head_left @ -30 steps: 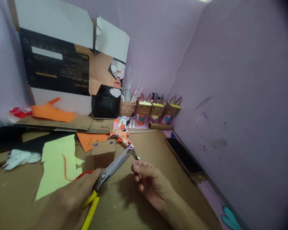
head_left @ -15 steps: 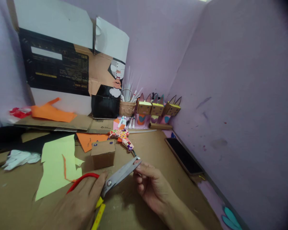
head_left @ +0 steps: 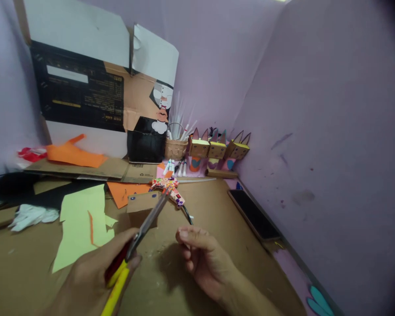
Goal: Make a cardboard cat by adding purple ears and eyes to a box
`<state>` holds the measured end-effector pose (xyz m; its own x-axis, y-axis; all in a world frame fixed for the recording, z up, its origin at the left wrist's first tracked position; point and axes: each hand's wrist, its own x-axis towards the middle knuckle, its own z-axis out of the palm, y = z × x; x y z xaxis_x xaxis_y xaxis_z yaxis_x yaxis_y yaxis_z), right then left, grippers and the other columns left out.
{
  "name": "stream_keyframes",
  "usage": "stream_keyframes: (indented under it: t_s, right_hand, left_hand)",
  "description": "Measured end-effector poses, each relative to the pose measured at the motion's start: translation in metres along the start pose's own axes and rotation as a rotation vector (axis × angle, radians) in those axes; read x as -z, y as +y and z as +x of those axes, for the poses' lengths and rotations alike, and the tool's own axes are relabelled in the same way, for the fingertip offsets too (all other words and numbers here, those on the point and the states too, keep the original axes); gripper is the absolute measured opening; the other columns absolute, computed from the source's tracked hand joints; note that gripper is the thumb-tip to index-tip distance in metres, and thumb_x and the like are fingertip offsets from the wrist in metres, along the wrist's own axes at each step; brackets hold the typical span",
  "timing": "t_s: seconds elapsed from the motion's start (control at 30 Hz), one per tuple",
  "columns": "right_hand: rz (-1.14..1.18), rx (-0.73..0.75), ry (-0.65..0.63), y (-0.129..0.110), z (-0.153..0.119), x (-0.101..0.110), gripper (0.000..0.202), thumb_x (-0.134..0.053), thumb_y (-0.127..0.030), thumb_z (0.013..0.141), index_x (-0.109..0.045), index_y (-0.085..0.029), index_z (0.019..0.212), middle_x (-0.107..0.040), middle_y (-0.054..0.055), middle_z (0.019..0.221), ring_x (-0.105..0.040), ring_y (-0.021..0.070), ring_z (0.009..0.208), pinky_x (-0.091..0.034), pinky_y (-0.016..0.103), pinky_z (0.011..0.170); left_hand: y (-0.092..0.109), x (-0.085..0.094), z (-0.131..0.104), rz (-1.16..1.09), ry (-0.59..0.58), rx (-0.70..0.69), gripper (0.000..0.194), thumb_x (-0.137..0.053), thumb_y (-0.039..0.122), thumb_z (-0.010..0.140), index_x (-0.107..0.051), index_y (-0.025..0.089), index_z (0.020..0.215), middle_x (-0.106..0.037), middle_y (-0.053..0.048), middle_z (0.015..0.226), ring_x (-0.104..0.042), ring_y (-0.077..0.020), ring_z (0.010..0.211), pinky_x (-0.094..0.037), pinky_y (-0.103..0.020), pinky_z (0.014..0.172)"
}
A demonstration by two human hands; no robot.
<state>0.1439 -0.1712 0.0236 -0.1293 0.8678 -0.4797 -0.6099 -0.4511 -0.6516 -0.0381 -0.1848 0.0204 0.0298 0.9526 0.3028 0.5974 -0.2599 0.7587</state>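
My left hand (head_left: 85,276) is wrapped round the red and yellow handles of a pair of scissors (head_left: 149,221). The blades point up and away, passing in front of a small cardboard box (head_left: 138,203) with two drawn eyes. To the right of the blades, my right hand (head_left: 206,259) has its thumb and fingertips pinched together; whatever lies between them is too small or hidden to make out. Beyond the hands rests a flower-patterned glue gun (head_left: 167,186) with a black cord. A yellow-green paper sheet (head_left: 75,228) with a thin orange strip (head_left: 91,226) lies left of the box.
A phone (head_left: 253,215) lies along the right wall. At the back stand several box-headed, eared cardboard figures (head_left: 199,149) and a basket (head_left: 176,148) of markers and sticks. A large unfolded carton (head_left: 82,92) leans behind. Orange paper (head_left: 74,153) lies on flat cardboard.
The scissors have swung away from my right fingertips, toward the left, and their blades have come together. My right hand has shifted slightly left and stays pinched.
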Motion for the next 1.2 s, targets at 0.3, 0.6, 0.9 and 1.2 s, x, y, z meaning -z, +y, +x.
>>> stream_keyframes:
  t_s: [0.3,0.6,0.9,1.2]
  right_hand:
    - [-0.122,-0.106,-0.101,0.025,0.0,0.0,0.028,-0.083,-0.026,0.044,-0.069,-0.01,0.063,-0.052,-0.005,0.043,-0.037,0.0018,0.032,-0.03,0.011,0.026]
    - [-0.377,0.137,0.037,0.028,-0.006,-0.005,0.031,-0.083,-0.033,0.046,-0.07,-0.011,0.062,-0.055,-0.003,0.043,-0.041,0.0042,0.033,-0.036,0.015,0.028]
    - [-0.443,0.136,0.071,0.028,-0.007,-0.009,0.025,-0.081,-0.03,0.047,-0.071,-0.011,0.06,-0.061,0.0,0.05,-0.045,0.006,0.035,-0.036,0.016,0.029]
    - [-0.406,0.166,0.047,0.029,-0.007,-0.01,0.024,-0.083,-0.03,0.046,-0.072,-0.012,0.057,-0.063,0.001,0.056,-0.049,0.0074,0.039,-0.037,0.017,0.03]
  left_hand:
    - [0.026,-0.007,0.01,-0.279,-0.148,0.184,0.031,-0.06,0.028,0.067,-0.06,0.019,0.096,-0.061,0.004,0.062,-0.058,-0.0113,0.051,-0.046,-0.017,0.046]
    - [0.025,-0.016,-0.003,-0.166,-0.027,0.094,0.025,-0.053,0.028,0.073,-0.058,0.021,0.096,-0.06,0.006,0.062,-0.057,-0.0102,0.05,-0.046,-0.017,0.049]
    - [0.024,-0.016,-0.003,-0.153,-0.023,0.085,0.023,-0.053,0.029,0.073,-0.058,0.022,0.095,-0.062,0.004,0.063,-0.06,-0.0123,0.053,-0.048,-0.019,0.05]
    - [0.022,-0.014,-0.002,-0.129,-0.056,0.086,0.022,-0.054,0.03,0.075,-0.057,0.023,0.095,-0.063,0.004,0.064,-0.062,-0.0124,0.053,-0.048,-0.019,0.05]
